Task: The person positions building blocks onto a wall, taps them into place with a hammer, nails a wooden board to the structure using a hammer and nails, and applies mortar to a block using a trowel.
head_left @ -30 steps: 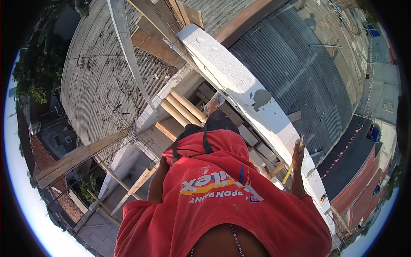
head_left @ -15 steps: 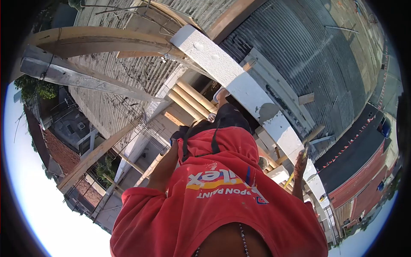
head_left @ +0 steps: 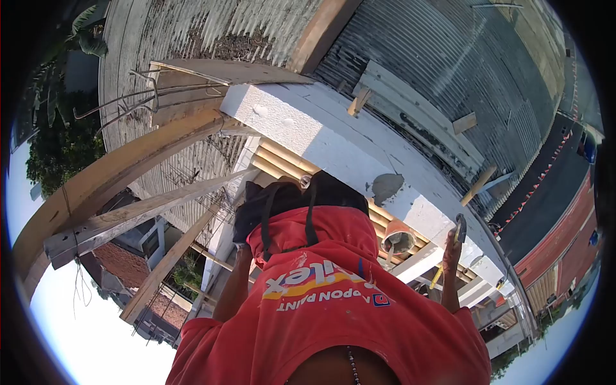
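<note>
Yellow-handled tool (head_left: 437,276) near white wall (head_left: 333,142), right hand (head_left: 451,255) wrapped round; firm grip advisable. Left hand (head_left: 242,254): can't tell hold.

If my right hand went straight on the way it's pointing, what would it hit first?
Probably the white wall, which shows just ahead of the right hand; past that, a short wooden piece. The hand may be above the wall; depth is unclear.

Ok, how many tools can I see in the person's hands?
1: the tool in the right hand. The left hand is partly hidden, so another may be there.
</note>
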### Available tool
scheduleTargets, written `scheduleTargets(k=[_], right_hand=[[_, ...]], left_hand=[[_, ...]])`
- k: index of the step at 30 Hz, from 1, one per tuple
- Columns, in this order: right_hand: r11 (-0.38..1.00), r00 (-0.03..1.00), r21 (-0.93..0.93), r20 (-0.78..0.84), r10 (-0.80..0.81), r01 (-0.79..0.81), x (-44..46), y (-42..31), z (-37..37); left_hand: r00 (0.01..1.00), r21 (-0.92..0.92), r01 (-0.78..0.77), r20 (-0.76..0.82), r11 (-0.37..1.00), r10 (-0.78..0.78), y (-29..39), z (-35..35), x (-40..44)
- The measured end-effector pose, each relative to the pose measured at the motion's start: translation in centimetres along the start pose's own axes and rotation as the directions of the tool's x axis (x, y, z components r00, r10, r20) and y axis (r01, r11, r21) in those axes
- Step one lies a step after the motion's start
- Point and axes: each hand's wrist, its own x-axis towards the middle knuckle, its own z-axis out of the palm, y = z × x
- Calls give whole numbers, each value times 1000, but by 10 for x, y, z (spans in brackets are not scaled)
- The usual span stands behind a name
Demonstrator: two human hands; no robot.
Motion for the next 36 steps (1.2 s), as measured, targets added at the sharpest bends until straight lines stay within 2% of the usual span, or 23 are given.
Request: scheduleTargets(k=[3, 7, 10, 12, 18, 23, 25, 29, 36], right_hand=[[997, 997, -12, 31, 76, -76, -2, 0, -5], [999, 998, 31, -51, 43, -41, -2, 0, 2], [996, 997, -23, -24, 80, -80, -2, -3, -1], [1000, 996, 13, -89, 24, -23, -1, -2, 6], [998, 996, -19, -66, 60, -61, 1, 14, 1], [999, 994, 54, -109, 9, -3, 1, 10, 6], [998, 996, 51, -84, 34, -29, 1, 9, 4], [998, 994, 25, -91, 54, -52, 1, 5, 4], [996, 997, 85, -78, 13, -6, -1, 4, 4]], left_hand=[[1000, 28, -13, -24, 1000, 14, 0, -17, -7], [999, 104, -46, -18, 994, 48, -2, -39, 21], [996, 174, -84, 45, 981, 77, -6, -54, 65], [993, 211, -106, 79, 972, 92, -9, -62, 73], [980, 257, -155, 160, 954, 116, -23, -67, 49], [964, 304, -199, 233, 932, 130, -25, -65, 65], [952, 321, -222, 276, 921, 134, -27, -64, 70], [931, 344, -259, 338, 903, 138, -34, -61, 54], [897, 363, -312, 416, 878, 146, -44, -58, 28]])
